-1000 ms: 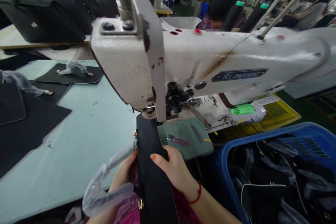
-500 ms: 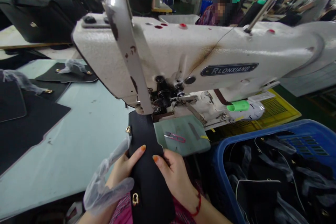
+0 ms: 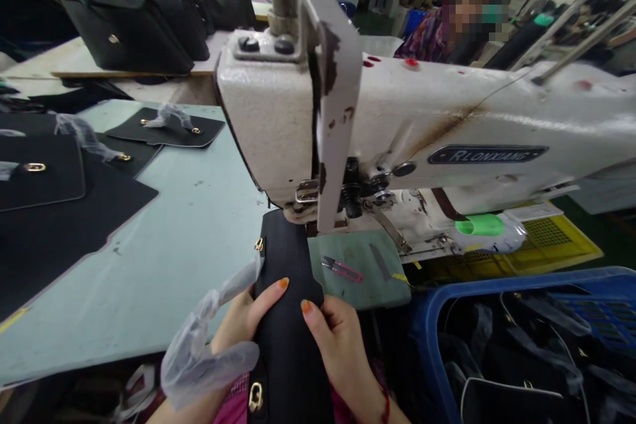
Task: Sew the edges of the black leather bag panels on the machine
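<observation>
A black bag panel (image 3: 291, 338) runs from my lap up to the sewing machine (image 3: 278, 119), its far end under the machine's head. Gold metal fittings and a handle wrapped in clear plastic (image 3: 199, 344) are along its left side. My left hand (image 3: 248, 318) grips the panel's left edge, thumb on top, fingers hidden underneath. On the opposite edge, my right hand (image 3: 340, 341) pinches the panel with its thumb on top and the fingers curled at the side. The needle area is hidden behind the machine's guard.
Pink thread snips (image 3: 342, 269) lie on the small green plate right of the panel. More black panels (image 3: 59, 192) rest on the pale table at left, with finished bags (image 3: 129, 26) behind. A blue basket (image 3: 430, 324) of wrapped pieces stands at right. Someone sits beyond the machine.
The view has swung left, so the machine and basket appear farther right. Both hands keep their hold on the panel, whose far end still sits under the machine head.
</observation>
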Motion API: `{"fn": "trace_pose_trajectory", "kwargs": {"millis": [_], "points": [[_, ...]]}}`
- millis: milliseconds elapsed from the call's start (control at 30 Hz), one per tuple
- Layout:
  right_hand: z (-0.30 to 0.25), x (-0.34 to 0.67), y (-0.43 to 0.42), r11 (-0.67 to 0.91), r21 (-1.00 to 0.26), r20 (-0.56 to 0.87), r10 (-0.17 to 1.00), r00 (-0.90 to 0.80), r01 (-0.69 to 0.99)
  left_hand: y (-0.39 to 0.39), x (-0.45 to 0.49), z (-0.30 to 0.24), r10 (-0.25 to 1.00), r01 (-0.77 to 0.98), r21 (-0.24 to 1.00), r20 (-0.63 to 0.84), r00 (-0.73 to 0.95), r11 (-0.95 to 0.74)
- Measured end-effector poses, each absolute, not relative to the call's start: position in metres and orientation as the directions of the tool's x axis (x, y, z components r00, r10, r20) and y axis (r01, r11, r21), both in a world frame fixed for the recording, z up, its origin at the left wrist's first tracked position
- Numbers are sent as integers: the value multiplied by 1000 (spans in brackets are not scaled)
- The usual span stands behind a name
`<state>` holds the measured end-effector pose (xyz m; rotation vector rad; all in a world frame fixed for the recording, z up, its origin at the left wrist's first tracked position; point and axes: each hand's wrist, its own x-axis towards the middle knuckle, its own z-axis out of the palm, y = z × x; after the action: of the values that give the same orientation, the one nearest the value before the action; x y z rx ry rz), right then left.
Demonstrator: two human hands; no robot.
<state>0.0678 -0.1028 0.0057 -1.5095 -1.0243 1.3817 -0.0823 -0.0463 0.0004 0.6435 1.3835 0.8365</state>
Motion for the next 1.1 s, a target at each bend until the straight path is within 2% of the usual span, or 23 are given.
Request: {"fn": "trace_pose_trajectory", "kwargs": {"millis": [100,300,633,1100], "points": [[3,68,-98,-319,-946,-315,946,75,48,-42,-83,-1,769,-182,749,-633,88,638],[3,67,-83,-295,-956,-294,953,70,4,-30,-77,11,729,-233,695,-674,120,680],[4,67,-57,-254,-967,-251,965,80,27,-5,-76,16,761,-226,727,-630,153,648],[5,65,-24,-245,-969,-246,966,73,-23,31,-75,13,701,-221,666,-689,185,712]]}}
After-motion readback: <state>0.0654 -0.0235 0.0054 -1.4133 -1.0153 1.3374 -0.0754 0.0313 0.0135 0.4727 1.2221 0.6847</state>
